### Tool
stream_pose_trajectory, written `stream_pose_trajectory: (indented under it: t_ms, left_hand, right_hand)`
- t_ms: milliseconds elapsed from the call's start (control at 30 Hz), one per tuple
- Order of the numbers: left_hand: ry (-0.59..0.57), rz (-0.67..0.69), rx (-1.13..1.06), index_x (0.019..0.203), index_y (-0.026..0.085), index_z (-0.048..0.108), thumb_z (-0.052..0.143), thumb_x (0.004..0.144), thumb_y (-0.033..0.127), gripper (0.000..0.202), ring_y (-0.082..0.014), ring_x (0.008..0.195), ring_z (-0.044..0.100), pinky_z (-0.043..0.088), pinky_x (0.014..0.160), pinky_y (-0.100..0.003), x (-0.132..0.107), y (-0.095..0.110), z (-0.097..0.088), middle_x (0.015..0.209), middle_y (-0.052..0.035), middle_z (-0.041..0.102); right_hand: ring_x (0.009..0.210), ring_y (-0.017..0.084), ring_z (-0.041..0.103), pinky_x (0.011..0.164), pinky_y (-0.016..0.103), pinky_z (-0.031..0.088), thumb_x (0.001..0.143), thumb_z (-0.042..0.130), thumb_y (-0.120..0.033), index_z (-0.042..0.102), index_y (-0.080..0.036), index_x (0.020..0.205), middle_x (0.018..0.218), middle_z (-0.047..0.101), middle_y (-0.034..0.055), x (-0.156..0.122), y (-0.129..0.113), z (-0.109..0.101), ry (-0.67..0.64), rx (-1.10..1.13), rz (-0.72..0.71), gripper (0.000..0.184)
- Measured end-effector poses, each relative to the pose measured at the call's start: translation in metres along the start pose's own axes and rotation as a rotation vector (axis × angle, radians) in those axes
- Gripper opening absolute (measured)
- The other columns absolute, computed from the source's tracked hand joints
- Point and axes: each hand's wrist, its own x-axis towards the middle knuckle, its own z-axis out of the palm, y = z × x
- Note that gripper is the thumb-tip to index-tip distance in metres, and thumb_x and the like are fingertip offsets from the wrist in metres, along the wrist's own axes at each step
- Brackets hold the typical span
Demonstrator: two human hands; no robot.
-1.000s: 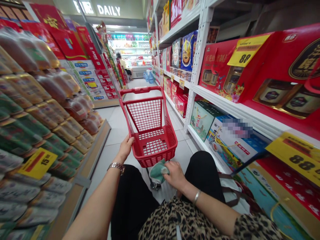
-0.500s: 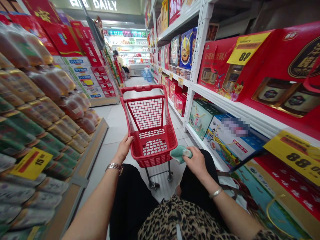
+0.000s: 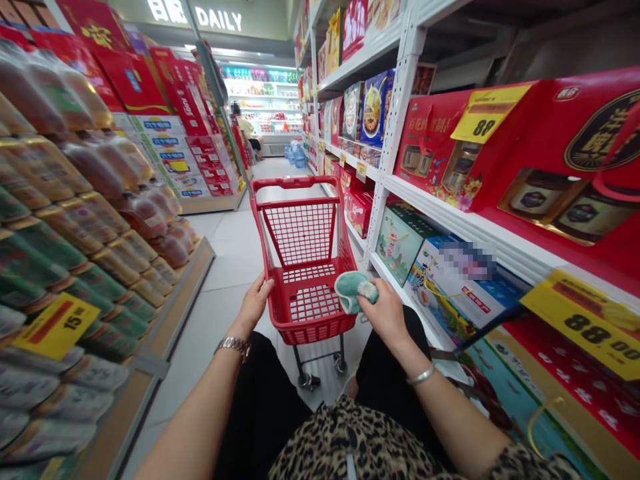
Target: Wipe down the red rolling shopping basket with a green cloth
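A red plastic shopping cart with a grid-patterned basket stands in front of my knees. My left hand grips the cart's left side edge, its thumb toward the inside and the other fingers mostly hidden. In my right hand is a folded pale green cloth with a white fluffy tuft, pinched between thumb and fingers. The cloth is by the cart's right near corner and overlaps its rim in view; contact cannot be made out.
Stacked bottled and canned drinks line the left on a low platform. White shelving with red gift boxes runs close along the right. Blue water jugs and a seated person are farther down the aisle.
The cloth has moved up and left to the cart's near right corner, and more of its surface shows. The cart sits slightly farther right in view; my left hand stays on its edge.
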Motion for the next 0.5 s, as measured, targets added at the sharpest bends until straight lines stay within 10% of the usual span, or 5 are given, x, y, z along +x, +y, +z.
stream_pose_trajectory:
  t_ms: [333, 500]
  left_hand:
    - [0.005, -0.016, 0.069, 0.138, 0.020, 0.064, 0.058, 0.084, 0.046, 0.059, -0.0277, 0.133, 0.061, 0.046, 0.115, -0.040, 0.001, 0.007, 0.011, 0.141, -0.0072, 0.068]
    - [0.269, -0.122, 0.127, 0.143, 0.021, 0.058, 0.050, 0.092, 0.060, 0.064, -0.0305, 0.142, 0.053, 0.042, 0.117, -0.043, -0.022, -0.007, 0.037, 0.147, -0.0125, 0.063]
  right_hand:
    - [0.079, 0.021, 0.057, 0.070, 0.028, 0.040, 0.076, 0.064, -0.025, 0.060, -0.022, 0.086, 0.082, 0.063, 0.0027, 0.069, 0.006, 0.018, -0.049, -0.102, -0.001, 0.011]
    - [0.075, 0.018, 0.055, 0.068, 0.026, 0.037, 0.074, 0.063, -0.018, 0.056, -0.022, 0.081, 0.078, 0.061, 0.0010, 0.075, 0.008, 0.026, -0.058, -0.122, -0.032, 0.011]
